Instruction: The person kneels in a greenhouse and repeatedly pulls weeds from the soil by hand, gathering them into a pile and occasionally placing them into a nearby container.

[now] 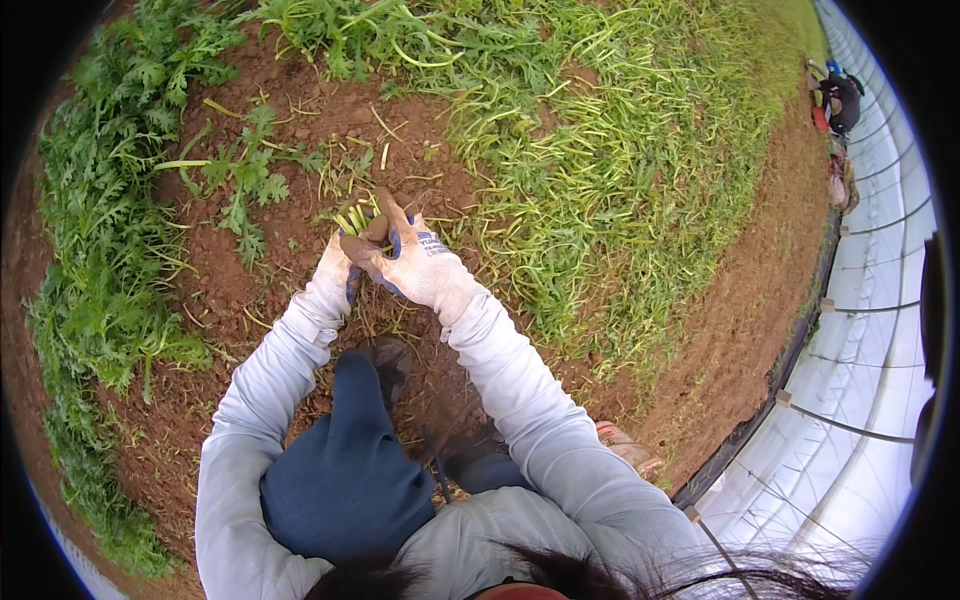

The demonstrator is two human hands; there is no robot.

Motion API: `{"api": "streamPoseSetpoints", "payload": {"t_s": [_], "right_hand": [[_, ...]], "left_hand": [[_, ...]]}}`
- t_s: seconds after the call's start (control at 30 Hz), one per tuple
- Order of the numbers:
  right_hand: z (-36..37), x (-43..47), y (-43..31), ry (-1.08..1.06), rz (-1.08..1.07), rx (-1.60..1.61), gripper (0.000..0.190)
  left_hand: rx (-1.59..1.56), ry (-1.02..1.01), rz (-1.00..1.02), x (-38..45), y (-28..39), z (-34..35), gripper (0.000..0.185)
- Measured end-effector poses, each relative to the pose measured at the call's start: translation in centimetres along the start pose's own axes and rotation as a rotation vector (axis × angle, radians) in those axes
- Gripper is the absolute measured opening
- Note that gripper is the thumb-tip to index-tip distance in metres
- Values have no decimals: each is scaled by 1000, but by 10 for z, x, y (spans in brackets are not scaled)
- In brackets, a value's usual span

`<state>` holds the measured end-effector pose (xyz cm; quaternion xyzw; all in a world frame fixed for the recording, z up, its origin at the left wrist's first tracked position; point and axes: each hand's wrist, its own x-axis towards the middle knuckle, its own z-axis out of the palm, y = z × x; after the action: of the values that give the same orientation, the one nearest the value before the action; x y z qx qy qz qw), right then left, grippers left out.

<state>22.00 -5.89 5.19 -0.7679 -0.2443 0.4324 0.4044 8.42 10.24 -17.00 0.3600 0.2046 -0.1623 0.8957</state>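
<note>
Both hands wear soil-stained white work gloves with blue patches and meet above the bare soil in front of me. My left hand [343, 259] is wrapped around a small bunch of cut green stems [355, 218], whose pale ends point up and to the left. Over the near side of that bunch lies my right hand [405, 247], its fingers bent against the stems and the left glove. How firmly the right fingers grip cannot be told. To the left, a loose leafy green plant [251, 176] with lobed leaves lies on the soil.
A row of standing leafy greens [112, 247] runs down the left. Cut stems and leaves [600, 187] cover the ground at right. Beyond a dirt strip [750, 277] stands a greenhouse film wall [862, 330]. A sack [628, 448] lies by my right elbow. Another person [841, 101] is far off, upper right.
</note>
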Motion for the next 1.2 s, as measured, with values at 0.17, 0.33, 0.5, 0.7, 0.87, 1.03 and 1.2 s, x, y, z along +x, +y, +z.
{"api": "streamPoseSetpoints", "payload": {"t_s": [0.17,0.33,0.5,0.7,0.87,1.03,1.2], "right_hand": [[-54,-10,80,707,227,-63,100],[-73,50,85,726,391,-303,113],[-80,71,100,929,275,-26,74],[-65,80,149,924,19,174,60],[-69,73,131,840,46,-23,68],[-82,68,103,708,235,-182,45],[-96,61,115,502,150,-296,40]], "left_hand": [[-198,332,-124,-28,80,153,43],[-296,308,-101,-45,88,134,45],[-296,306,-104,-50,85,127,49],[-251,428,-158,-42,101,156,37],[-122,405,-191,-38,100,164,40],[-102,407,-234,-35,99,163,40],[-130,371,-209,-35,96,161,43]]}}
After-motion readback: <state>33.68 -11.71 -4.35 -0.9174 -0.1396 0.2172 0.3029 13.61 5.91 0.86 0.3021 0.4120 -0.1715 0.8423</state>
